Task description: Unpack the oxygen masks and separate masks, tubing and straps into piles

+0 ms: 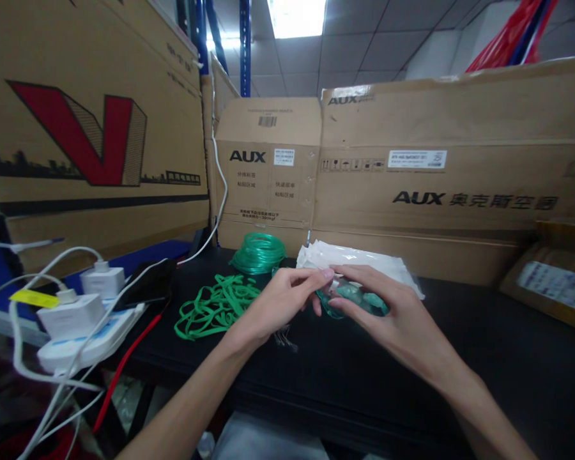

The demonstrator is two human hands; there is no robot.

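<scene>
A translucent green plastic mask (352, 295) is held between my two hands above the black table. My right hand (388, 303) grips its right side, thumb below and fingers over the top. My left hand (287, 297) is closed, thumb and index finger pinched at the mask's left end. Any small part between those fingertips is hidden. Left of my left hand lies a loose pile of flat green straps (215, 306). Behind them sits a coil of clear green tubing (259, 252). Several thin, small pieces (286, 338) lie on the table under my left wrist.
White plastic bags (364, 259) lie behind my hands. Tall cardboard boxes (436, 172) wall the table's back, and another box (124, 128) stands left. A white power strip (86, 338) with chargers and cables is at the left edge. An open carton (556, 275) sits at right.
</scene>
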